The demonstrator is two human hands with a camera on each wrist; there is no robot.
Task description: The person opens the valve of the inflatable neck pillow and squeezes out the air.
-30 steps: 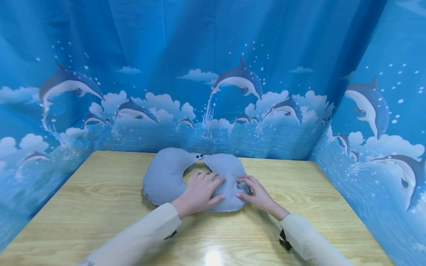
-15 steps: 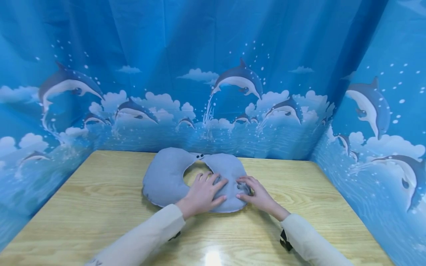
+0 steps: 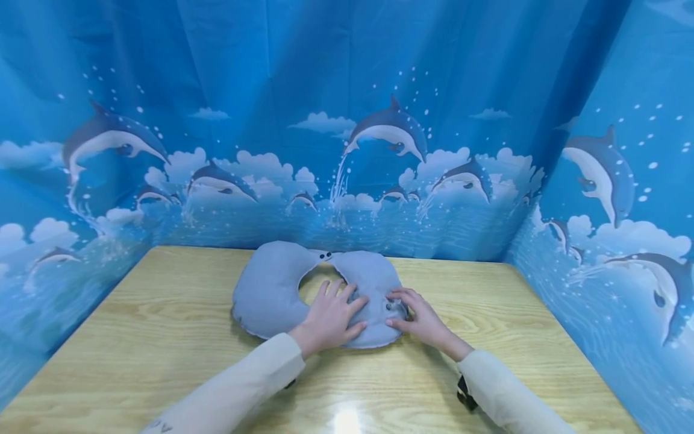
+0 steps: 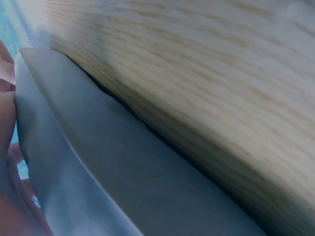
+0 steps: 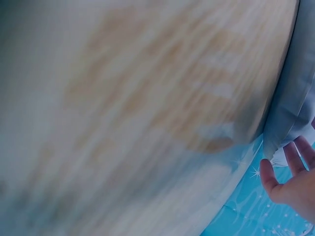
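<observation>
A grey U-shaped neck pillow lies on the wooden table, puffed up, with its curved opening around the middle. My left hand rests with spread fingers on the pillow's right lobe, pressing its top. At that lobe's right edge, my right hand grips the cloth with thumb and curled fingers on either side of a small round valve. The left wrist view shows the seamed side of the pillow with part of the left hand at its edge. Fingers of the right hand meet the pillow's corner in the right wrist view.
The light wooden table extends around the pillow on all sides. Blue curtains printed with dolphins and clouds hang behind it and at both sides. A tiny face print marks the strap joining the pillow's far ends.
My left hand has shifted slightly to the right on the lobe, its fingers still spread. The right hand stays at the valve, almost unmoved. The pillow's outline looks nearly the same.
</observation>
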